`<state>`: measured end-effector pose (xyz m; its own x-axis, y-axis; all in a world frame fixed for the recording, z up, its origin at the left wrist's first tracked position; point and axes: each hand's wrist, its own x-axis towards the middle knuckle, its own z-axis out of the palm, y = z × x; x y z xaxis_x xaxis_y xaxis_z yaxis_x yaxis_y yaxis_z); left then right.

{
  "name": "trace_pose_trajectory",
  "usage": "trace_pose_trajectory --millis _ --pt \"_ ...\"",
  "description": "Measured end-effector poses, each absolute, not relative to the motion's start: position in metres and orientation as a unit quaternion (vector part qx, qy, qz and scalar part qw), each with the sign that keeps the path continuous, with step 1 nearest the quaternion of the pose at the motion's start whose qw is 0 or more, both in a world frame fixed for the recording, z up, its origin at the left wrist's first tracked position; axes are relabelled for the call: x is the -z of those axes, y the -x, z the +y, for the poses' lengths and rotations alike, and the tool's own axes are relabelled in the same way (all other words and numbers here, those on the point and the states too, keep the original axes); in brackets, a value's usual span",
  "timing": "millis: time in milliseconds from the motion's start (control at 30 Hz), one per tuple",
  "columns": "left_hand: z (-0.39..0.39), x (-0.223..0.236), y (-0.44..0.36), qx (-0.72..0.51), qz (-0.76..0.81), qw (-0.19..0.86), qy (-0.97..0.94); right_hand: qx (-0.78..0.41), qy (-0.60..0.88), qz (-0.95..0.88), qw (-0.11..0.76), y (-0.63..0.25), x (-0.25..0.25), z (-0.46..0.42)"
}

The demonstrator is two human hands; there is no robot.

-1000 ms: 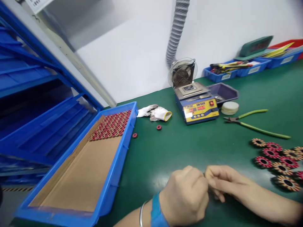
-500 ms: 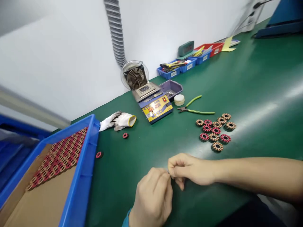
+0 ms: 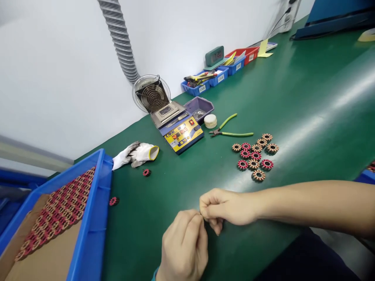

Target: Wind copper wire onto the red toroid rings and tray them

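Note:
Near the front of the green table, my left hand [image 3: 184, 244] is closed, its fingertips pinched together. My right hand [image 3: 227, 207] is closed too, thumb against forefinger, and its fingertips meet those of the left. Whatever lies between them is hidden by the fingers. Beyond my right hand lies a loose group of small wound ring coils, some copper-coloured, such as this copper coil [image 3: 258, 175], others red, such as this red coil [image 3: 266, 164]. Two single red coils, one [image 3: 146, 172] by the gloves and another [image 3: 114, 201] by the blue tray, lie to the left.
A blue tray [image 3: 93, 230] holding rows of coils on cardboard stands at left. White gloves [image 3: 145, 153], a soldering pot with a yellow panel [image 3: 184, 134], a purple bin [image 3: 208, 106], a round white tub [image 3: 210, 121] and green-handled cutters [image 3: 234, 134] lie farther back. Small blue bins [image 3: 195, 90] line the wall.
The view has shifted, so the table's things sit farther left in the picture. Both hands keep the same closed, fingertip-to-fingertip pose.

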<state>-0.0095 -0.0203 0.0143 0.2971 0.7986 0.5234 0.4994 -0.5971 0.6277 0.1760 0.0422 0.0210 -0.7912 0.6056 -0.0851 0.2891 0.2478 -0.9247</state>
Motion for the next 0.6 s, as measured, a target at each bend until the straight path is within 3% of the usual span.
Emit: trace_pose_trajectory --millis 67,133,200,267,367,433,500,600 --pt "-0.02 -0.015 0.01 -0.399 0.472 0.298 -0.728 -0.493 0.283 -0.804 0.176 -0.18 -0.021 0.043" --pt "-0.017 -0.016 0.012 -0.346 0.513 0.526 -0.584 -0.346 0.239 -0.878 0.228 -0.184 -0.021 0.044" --pt "-0.014 -0.016 0.013 -0.303 0.499 0.669 -0.46 -0.19 0.164 -0.934 0.255 -0.187 -0.021 0.044" --pt "-0.014 -0.017 0.012 -0.322 0.502 0.635 -0.491 -0.219 0.176 -0.927 0.246 -0.185 -0.022 0.044" --pt "-0.017 -0.019 0.009 -0.394 0.472 0.322 -0.721 -0.52 0.295 -0.784 0.164 -0.18 -0.024 0.041" --pt "-0.019 -0.022 0.006 -0.407 0.423 0.171 -0.791 -0.631 0.312 -0.701 0.117 -0.179 -0.025 0.04" --pt "-0.018 -0.026 0.004 -0.4 0.456 0.224 -0.763 -0.578 0.299 -0.744 0.15 -0.18 -0.024 0.039" --pt "-0.013 -0.031 0.001 -0.362 0.534 0.502 -0.575 -0.372 0.263 -0.858 0.237 -0.185 -0.023 0.041"
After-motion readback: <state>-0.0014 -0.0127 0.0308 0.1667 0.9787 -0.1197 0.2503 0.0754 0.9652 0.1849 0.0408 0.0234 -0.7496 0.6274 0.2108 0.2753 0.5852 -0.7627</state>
